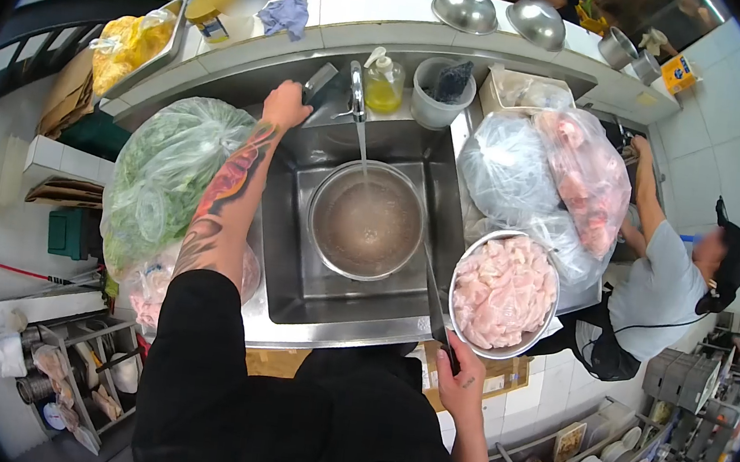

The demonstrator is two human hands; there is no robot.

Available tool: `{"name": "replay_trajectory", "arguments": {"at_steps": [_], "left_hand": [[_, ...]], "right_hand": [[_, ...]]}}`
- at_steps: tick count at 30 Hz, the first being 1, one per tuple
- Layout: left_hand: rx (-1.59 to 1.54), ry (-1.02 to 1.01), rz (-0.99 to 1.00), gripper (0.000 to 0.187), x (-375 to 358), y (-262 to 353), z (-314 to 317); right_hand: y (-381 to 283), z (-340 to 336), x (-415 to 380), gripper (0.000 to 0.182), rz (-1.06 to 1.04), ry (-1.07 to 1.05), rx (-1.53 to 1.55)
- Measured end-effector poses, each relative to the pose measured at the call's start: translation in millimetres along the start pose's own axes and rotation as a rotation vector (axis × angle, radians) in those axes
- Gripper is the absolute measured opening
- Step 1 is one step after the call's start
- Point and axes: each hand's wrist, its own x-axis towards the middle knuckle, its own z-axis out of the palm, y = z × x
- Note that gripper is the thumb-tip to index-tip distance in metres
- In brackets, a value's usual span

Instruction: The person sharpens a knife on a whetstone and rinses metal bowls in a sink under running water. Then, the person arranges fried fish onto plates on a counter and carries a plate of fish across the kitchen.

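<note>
My left hand (287, 105) is closed round a grey flat block (320, 81) at the sink's back edge, left of the faucet (356, 94). Water runs from the faucet into a round metal bowl (366, 222) of cloudy water in the steel sink (287, 290). Low on the right, my right hand (461, 380) grips the dark handle of a knife (433, 296). Its long blade points up and to the left, over the sink's right edge. Just above and right of that hand stands a metal bowl of pale raw meat (504, 292).
A bag of leafy greens (164, 173) lies left of the sink. Clear bags (507, 169) and a bag of reddish meat (585, 177) fill the right counter. A soap bottle (384, 84) and grey tub (441, 94) stand behind. A person (667, 280) works at the right.
</note>
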Motion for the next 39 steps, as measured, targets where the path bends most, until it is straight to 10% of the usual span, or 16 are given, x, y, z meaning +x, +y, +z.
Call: {"name": "replay_trajectory", "arguments": {"at_steps": [11, 15, 21, 24, 27, 30, 32, 38, 39], "left_hand": [[0.2, 0.015, 0.142, 0.031, 37.4, -28.7, 48.7], [-0.27, 0.546, -0.006, 0.035, 0.5, 21.3, 57.7], [-0.957, 0.492, 0.122, 0.016, -69.1, 88.5, 34.1], [-0.936, 0.463, 0.097, 0.013, -99.2, 64.6, 16.7], [-0.909, 0.304, 0.097, 0.013, -113.2, 66.8, 34.8], [-0.936, 0.108, 0.217, 0.013, -106.1, 106.9, 49.5], [-1.229, -0.17, -0.044, 0.012, -85.4, 125.1, 62.8], [-1.006, 0.173, 0.209, 0.027, -80.5, 127.3, 102.2], [-0.943, -0.03, 0.032, 0.04, -90.2, 125.0, 91.5]], "right_hand": [[-0.4, 38.6, 44.3, 0.034, 0.1, -0.097, -0.048], [-3.4, 83.7, 143.4, 0.013, 0.37, -0.351, 0.45], [0.6, 193.2, 296.5, 0.012, 0.429, -0.305, 0.793], [24.6, 190.1, 301.7, 0.016, -0.286, -0.183, -0.447], [10.3, 158.4, 295.0, 0.026, -0.387, -0.203, -0.791], [11.2, 188.4, 299.2, 0.03, -0.421, -0.085, -0.898], [-4.3, 181.0, 287.7, 0.028, -0.365, -0.098, -0.816], [80.0, 200.2, 261.3, 0.04, 0.008, -0.032, -0.27], [91.0, 203.0, 247.9, 0.043, 0.051, 0.026, -0.274]]}}
